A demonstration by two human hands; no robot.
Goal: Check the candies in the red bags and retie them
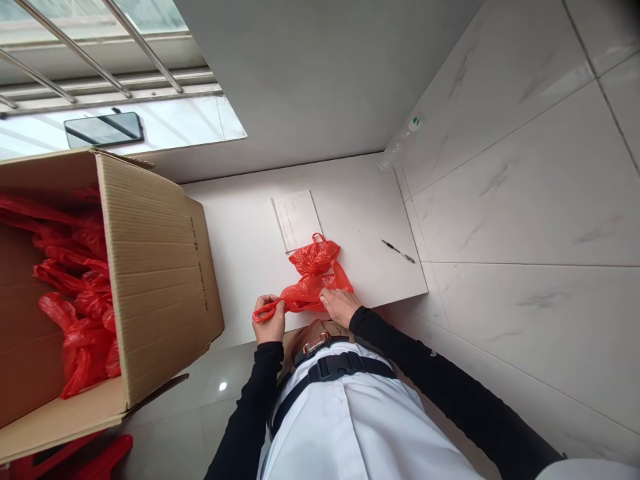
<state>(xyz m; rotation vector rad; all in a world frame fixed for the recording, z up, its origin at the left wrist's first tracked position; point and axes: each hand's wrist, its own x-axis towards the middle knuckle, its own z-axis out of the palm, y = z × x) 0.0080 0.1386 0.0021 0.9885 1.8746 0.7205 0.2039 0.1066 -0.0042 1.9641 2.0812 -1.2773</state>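
Observation:
Two red plastic bags, or two parts of one, lie crumpled at the table's front edge. My left hand (271, 321) is closed round the gathered, twisted end of the nearer red plastic bag (305, 293). At that bag's right side, my right hand (341, 305) pinches the film between thumb and fingers. Just beyond sits another bunched red piece (316, 257) with a small loop sticking up; whether it joins the nearer bag I cannot tell. Its far end touches or overlaps the corner of a white printed booklet (297, 220).
At left, an open cardboard box (160, 267) holds several red plastic bags (90, 320). A pen (398, 251) lies on the white table (235, 227). A clear bottle (399, 145) stands in the back corner. A phone (104, 129) rests on the windowsill. Tiled wall at right.

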